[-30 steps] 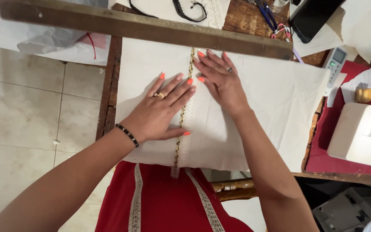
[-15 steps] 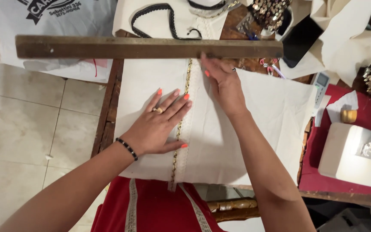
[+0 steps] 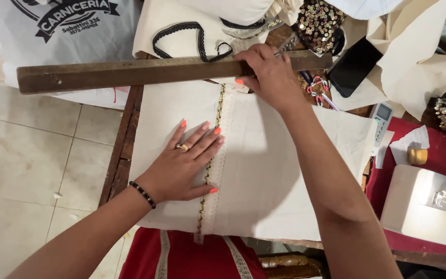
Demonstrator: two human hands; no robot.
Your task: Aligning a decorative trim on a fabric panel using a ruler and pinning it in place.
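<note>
- The left hand [image 3: 181,165] lies flat and spread on the cream cloth [image 3: 274,181], fingers splayed, gripping nothing; its fingertips press the gold beaded trim [image 3: 208,170] and the lace strip beside it, which run up the middle of the cloth
- The long wooden ruler [image 3: 130,72] lies across the far edge of the cloth, crossing the trim's upper end
- The right hand [image 3: 269,77] rests on the ruler's right part, fingers curled down over it; whether it grips or only presses I cannot tell
- Judged from this, the step is steadying the trim while the ruler is handled; moving the ruler would call for keeping the left palm's pressure so the trim stays straight
</note>
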